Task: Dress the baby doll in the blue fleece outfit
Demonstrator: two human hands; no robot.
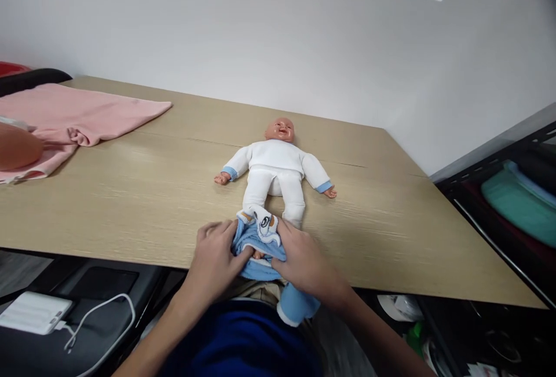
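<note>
A baby doll [274, 160] in a white top with blue cuffs lies on its back on the table, head toward the wall and legs toward me. Around its lower legs, at the table's front edge, are bunched blue doll pants [260, 270] with a white cartoon patch. My left hand [217, 252] grips the left side of the waistband, thumb inside. My right hand [304, 255] pinches the opposite side. Between my thumbs a small bit of the doll's foot shows in the opening. One blue leg of the pants hangs below the table edge.
On the wooden table [382, 220], a pink cloth [82, 110] lies at the left beside a rounded tan object [17, 146]. Below left, a white power bank [37, 312] with a cable rests on a black seat. A dark rack with folded green cloth [519, 203] stands right.
</note>
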